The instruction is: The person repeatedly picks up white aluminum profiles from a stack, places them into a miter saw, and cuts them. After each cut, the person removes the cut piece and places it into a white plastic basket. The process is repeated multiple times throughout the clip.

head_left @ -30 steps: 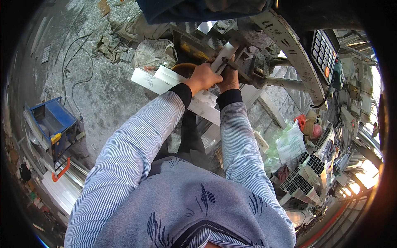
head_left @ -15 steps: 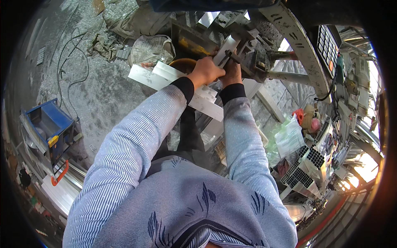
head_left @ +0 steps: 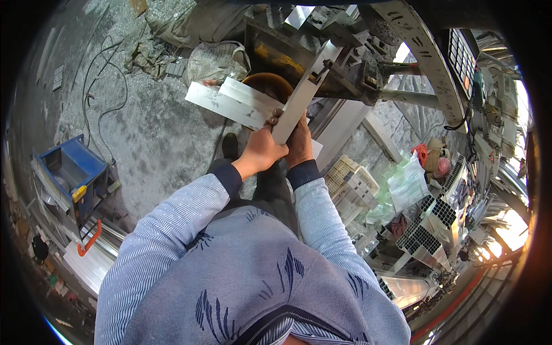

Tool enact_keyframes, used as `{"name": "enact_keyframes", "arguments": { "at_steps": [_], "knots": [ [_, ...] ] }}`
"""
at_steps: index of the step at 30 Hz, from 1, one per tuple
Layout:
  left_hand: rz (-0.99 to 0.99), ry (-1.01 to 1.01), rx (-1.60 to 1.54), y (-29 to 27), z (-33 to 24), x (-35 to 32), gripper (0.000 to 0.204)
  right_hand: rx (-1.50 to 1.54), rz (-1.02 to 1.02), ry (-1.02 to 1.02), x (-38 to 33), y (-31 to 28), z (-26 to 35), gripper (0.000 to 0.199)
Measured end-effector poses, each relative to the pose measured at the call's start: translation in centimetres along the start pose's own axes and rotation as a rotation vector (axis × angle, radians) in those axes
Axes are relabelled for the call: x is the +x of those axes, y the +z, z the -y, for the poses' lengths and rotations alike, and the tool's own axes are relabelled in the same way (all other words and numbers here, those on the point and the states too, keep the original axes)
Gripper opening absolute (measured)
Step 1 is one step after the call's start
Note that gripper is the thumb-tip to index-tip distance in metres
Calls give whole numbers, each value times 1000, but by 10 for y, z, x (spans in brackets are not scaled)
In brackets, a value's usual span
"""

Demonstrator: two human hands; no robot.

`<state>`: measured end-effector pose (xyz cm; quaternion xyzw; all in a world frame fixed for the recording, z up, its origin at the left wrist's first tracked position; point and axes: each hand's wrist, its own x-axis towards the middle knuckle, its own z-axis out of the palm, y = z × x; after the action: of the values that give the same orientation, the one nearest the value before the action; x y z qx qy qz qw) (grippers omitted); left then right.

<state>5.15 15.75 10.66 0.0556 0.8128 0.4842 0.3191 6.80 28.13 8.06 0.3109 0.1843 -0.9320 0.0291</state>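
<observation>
Both hands closed together around the lower end of a long pale metal strip (head_left: 303,95): the left hand (head_left: 263,150) wrapped it from the person's left, fingers curled and clamped on its edge, while the right hand (head_left: 299,142) pressed against it from the other side, its knuckles touching the left hand. From that grip the strip ran up and away at a tilt, its far end lying against a dark, grimy machine (head_left: 322,57) with yellow patches on its body.

Just left of the grip, several flat white metal profiles (head_left: 230,102) lay side by side, sticking out over the grey concrete floor (head_left: 144,132), and behind them the rim of an orange-brown bucket (head_left: 270,85) showed. Further up and left of the hands sat a crumpled whitish bag (head_left: 215,57) with faint print too small to tell. Well to the left of the grip stood a blue box-shaped cart (head_left: 72,172) with a yellow tag on its corner and an orange handle below it.

To the right of the grip and lower lay a cream slatted crate (head_left: 351,178), then a clear greenish plastic bag (head_left: 409,184), with a small red and pink bundle (head_left: 431,158) just beyond it. Up and right of the hands a dark keypad panel (head_left: 463,54) with rows of pale buttons and an orange dot was mounted.
</observation>
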Motion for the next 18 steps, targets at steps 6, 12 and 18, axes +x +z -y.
{"name": "enact_keyframes", "arguments": {
  "at_steps": [6, 12, 18],
  "knots": [
    [36, -36, -24, -1, 0, 4, 60, -73, -32, 5, -1, 8, 7, 48],
    [-9, 59, -96, 4, -2, 22, 47, -29, -20, 17, 16, 11, 21, 45],
    [24, 53, -151, 5, -6, 37, 40, -21, -1, 1, 30, 11, 32, 44]
  ]
}}
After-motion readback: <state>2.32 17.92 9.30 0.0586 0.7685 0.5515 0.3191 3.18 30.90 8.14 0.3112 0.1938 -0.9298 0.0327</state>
